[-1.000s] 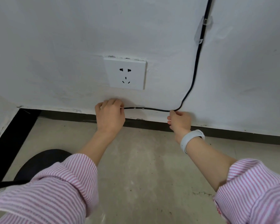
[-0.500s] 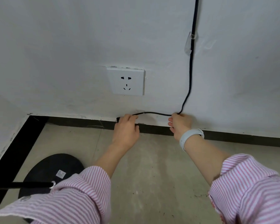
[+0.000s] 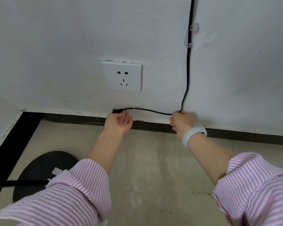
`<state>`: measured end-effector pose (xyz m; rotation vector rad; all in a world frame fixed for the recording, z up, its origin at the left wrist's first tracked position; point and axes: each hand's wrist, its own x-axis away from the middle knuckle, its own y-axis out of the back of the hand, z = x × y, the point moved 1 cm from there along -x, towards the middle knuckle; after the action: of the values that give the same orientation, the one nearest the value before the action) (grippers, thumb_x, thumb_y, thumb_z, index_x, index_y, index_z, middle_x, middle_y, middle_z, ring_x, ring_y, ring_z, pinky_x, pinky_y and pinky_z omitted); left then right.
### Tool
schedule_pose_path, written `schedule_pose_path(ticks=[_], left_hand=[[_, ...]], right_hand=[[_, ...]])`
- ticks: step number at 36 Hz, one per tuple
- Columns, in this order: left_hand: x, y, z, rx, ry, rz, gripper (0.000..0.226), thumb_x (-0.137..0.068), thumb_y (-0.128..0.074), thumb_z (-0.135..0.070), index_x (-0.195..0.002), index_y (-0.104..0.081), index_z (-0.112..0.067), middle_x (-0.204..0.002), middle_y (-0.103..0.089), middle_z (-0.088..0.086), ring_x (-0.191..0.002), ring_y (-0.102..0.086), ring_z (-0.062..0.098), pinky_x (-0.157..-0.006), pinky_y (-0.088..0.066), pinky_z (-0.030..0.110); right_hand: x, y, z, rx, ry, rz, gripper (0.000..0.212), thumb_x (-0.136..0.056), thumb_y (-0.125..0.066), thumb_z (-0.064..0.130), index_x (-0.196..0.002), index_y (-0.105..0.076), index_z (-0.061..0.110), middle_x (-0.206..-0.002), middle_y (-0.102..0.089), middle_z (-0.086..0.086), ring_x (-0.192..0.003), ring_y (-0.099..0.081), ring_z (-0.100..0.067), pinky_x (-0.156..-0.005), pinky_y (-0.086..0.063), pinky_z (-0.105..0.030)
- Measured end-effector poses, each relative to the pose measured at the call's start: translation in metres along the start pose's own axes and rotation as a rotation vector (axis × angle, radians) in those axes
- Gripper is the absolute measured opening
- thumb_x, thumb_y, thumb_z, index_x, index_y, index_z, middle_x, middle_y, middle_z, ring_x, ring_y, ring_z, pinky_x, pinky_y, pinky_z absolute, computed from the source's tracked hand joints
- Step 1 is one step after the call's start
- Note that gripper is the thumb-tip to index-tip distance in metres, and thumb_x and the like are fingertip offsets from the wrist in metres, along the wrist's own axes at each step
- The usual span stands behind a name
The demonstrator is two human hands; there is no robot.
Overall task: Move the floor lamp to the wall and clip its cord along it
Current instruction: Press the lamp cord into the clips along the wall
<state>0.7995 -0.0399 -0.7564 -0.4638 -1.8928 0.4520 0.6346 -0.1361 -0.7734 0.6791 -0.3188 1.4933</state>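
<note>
Nearest, the lamp base [image 3: 42,173] is sitting on the floor [image 3: 153,168] behind the left sleeve [image 3: 69,198]. Farther out, the left hand [image 3: 119,122] is coming off the cord [image 3: 153,111]; a moment ago it was covering that run, and now its fingers are loose and holding nothing, the plug [image 3: 117,110] lying just beyond them. The right hand [image 3: 180,123] is still pinching the cord at its bend. Above it, a clear clip [image 3: 190,35] is gripping the vertical run, so the plug likely comes next.

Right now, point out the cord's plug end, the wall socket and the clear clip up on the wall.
plug [image 3: 117,110], head view, on its black body left of the left hand's fingertips.
wall socket [image 3: 123,77], head view, middle of its white faceplate.
clear clip [image 3: 190,35], head view, on the transparent plastic around the vertical cord.
</note>
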Motion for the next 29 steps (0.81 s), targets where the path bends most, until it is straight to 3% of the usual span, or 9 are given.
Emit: schedule_pose_path(ticks=[5,7,12,16,18,20,22,25,29], left_hand=[[0.005,-0.003,-0.002,-0.093,-0.045,-0.013,0.02,-0.089,-0.036,0.005,-0.102,-0.05,-0.001,-0.118,-0.061,0.008,-0.118,-0.053,0.021,-0.095,-0.043,0.032],[0.007,-0.004,0.0,-0.175,-0.066,-0.015,0.024,-0.089,-0.042,0.002,-0.111,-0.049,-0.003,-0.114,-0.062,0.01,-0.115,-0.054,0.022,-0.093,-0.045,0.031],[0.009,-0.008,0.006,-0.349,-0.1,-0.015,0.027,-0.09,-0.046,-0.007,-0.116,-0.052,-0.008,-0.112,-0.062,0.006,-0.103,-0.055,0.019,-0.069,-0.043,0.025],[0.006,-0.008,0.002,-0.431,-0.085,-0.012,0.005,-0.09,-0.049,-0.012,-0.092,-0.053,-0.011,-0.111,-0.062,0.006,-0.091,-0.055,0.017,-0.063,-0.042,0.023],[0.004,-0.005,0.0,-0.448,-0.077,-0.017,0.008,-0.089,-0.051,-0.014,-0.082,-0.054,-0.012,-0.109,-0.062,0.006,-0.083,-0.056,0.016,-0.065,-0.042,0.024],[0.002,-0.002,-0.001,-0.465,-0.075,-0.024,0.01,-0.089,-0.052,-0.016,-0.08,-0.055,-0.013,-0.109,-0.061,0.006,-0.085,-0.056,0.017,-0.069,-0.043,0.025],[0.001,-0.001,-0.001,-0.484,-0.076,-0.02,0.009,-0.089,-0.052,-0.018,-0.082,-0.056,-0.013,-0.111,-0.061,0.006,-0.094,-0.056,0.019,-0.077,-0.044,0.028],[0.001,0.0,0.0,-0.537,-0.087,-0.012,0.009,-0.09,-0.052,-0.019,-0.092,-0.056,-0.012,-0.114,-0.059,0.006,-0.104,-0.054,0.022,-0.084,-0.042,0.032],[0.002,0.001,0.0,-0.667,-0.115,0.012,0.03,-0.09,-0.053,-0.021,-0.118,-0.052,-0.011,-0.119,-0.055,0.006,-0.107,-0.053,0.022,-0.084,-0.041,0.034]], right_hand=[[0.002,-0.001,0.001,-0.061,-0.016,-0.025,0.03,-0.089,-0.045,0.017,-0.059,-0.044,0.013,-0.058,-0.051,-0.002,-0.049,-0.047,-0.014,-0.048,-0.037,-0.023],[0.001,0.002,0.003,-0.066,-0.015,-0.061,0.032,-0.09,-0.044,0.02,-0.059,-0.044,0.013,-0.058,-0.049,-0.003,-0.048,-0.046,-0.015,-0.047,-0.036,-0.023],[0.0,0.013,0.006,-0.111,-0.054,-0.02,0.028,-0.091,-0.04,0.015,-0.064,-0.039,0.014,-0.064,-0.047,-0.003,-0.051,-0.041,-0.012,-0.031,-0.036,-0.012],[0.004,0.014,0.008,0.011,-0.033,0.018,0.018,-0.09,-0.042,0.014,-0.087,-0.058,0.009,-0.074,-0.06,-0.012,-0.059,-0.056,-0.018,-0.055,-0.046,-0.025],[0.006,0.014,0.006,0.068,-0.062,0.065,0.032,-0.09,-0.041,0.013,-0.114,-0.055,-0.004,-0.1,-0.068,-0.021,-0.089,-0.066,-0.032,-0.084,-0.054,-0.039],[0.008,0.013,0.004,0.146,-0.094,0.119,0.033,-0.091,-0.042,0.016,-0.117,-0.053,-0.002,-0.12,-0.063,-0.018,-0.098,-0.062,-0.03,-0.1,-0.045,-0.04],[0.012,0.012,0.003,0.218,-0.117,0.189,0.027,-0.091,-0.042,0.017,-0.111,-0.054,0.005,-0.121,-0.063,-0.016,-0.095,-0.06,-0.025,-0.097,-0.046,-0.036],[0.015,0.006,0.001,0.374,-0.093,0.239,0.021,-0.09,-0.044,0.016,-0.102,-0.054,0.004,-0.118,-0.064,-0.016,-0.086,-0.055,-0.021,-0.074,-0.05,-0.029],[0.021,-0.002,0.001,0.487,0.043,0.28,0.04,-0.089,-0.043,0.013,-0.119,-0.051,-0.012,-0.122,-0.06,-0.027,-0.097,-0.06,-0.032,-0.09,-0.048,-0.039]])
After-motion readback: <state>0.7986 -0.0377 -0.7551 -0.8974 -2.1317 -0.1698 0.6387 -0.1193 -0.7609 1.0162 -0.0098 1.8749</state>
